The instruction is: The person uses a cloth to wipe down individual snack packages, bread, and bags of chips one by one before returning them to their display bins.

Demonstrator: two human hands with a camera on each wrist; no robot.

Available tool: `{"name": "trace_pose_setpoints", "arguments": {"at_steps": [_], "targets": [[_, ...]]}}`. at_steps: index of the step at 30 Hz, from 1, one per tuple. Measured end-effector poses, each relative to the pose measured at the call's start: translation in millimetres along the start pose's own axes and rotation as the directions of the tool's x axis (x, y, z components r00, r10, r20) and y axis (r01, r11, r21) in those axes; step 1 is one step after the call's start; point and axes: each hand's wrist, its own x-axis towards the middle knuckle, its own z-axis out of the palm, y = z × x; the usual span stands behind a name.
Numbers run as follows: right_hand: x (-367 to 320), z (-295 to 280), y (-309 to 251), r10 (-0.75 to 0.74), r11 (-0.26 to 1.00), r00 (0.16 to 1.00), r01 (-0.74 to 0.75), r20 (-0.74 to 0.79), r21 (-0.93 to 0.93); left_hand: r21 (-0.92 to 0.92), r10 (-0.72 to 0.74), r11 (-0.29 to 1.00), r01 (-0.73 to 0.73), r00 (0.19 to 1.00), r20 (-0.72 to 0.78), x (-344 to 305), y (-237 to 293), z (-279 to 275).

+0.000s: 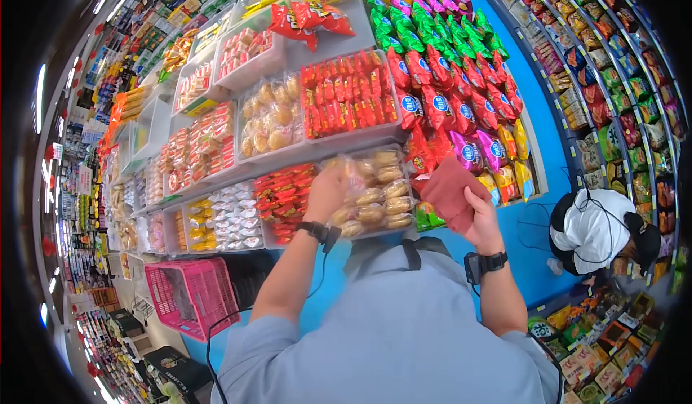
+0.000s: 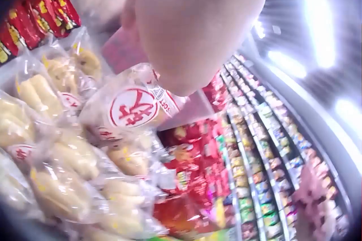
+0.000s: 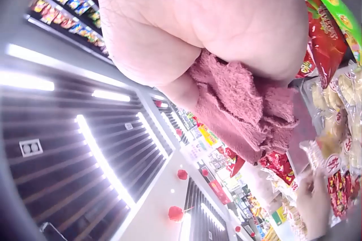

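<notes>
My left hand [image 1: 328, 193] is over the left side of a clear bin of wrapped pastries [image 1: 371, 195]. In the left wrist view, the left hand [image 2: 192, 26] pinches a clear wrapper with a round red print [image 2: 134, 107], above other wrapped pastries [image 2: 62, 190]. The right wrist view also shows the left hand [image 3: 314, 201] with its fingers on that package [image 3: 330, 162]. My right hand [image 1: 481, 225] grips a folded dusty-red cloth [image 1: 453, 193] at the bin's right. Close up, the cloth [image 3: 232, 105] bunches below the right hand [image 3: 209, 20], whose fingertips are hidden.
Red packets [image 1: 285, 195] fill the bin to the left. Behind are bins of round pastries [image 1: 270, 119] and red packets [image 1: 349, 98]. Bagged snacks [image 1: 440, 108] lie at the right on a blue surface [image 1: 533, 249]. A pink basket [image 1: 191, 296] stands lower left; a person in white [image 1: 595, 227] is at right.
</notes>
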Motion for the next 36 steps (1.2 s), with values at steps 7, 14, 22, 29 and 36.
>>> {"name": "trace_pose_setpoints", "arguments": {"at_steps": [7,14,22,29,36], "targets": [[17,72,7,-0.282,0.681,0.937,0.348,0.207,-0.644,-0.745,-0.295,0.528,0.407,0.911,0.288,-12,89,-41],[27,122,13,-0.156,-0.138,0.642,0.739,0.751,-0.660,-0.942,-0.092,0.197,0.272,0.962,0.258,-19,122,-44],[38,101,32,-0.197,-0.110,0.641,0.737,0.742,-0.667,-0.890,-0.218,0.190,0.414,0.902,0.373,-42,141,-45],[35,104,20,-0.172,-0.092,0.683,0.707,0.710,-0.702,-0.866,-0.133,0.396,0.307,0.952,0.277,-31,146,-61],[36,94,8,-0.193,0.113,0.778,0.624,0.599,-0.774,-0.873,-0.114,0.404,0.274,0.962,0.249,-24,153,-67]]}}
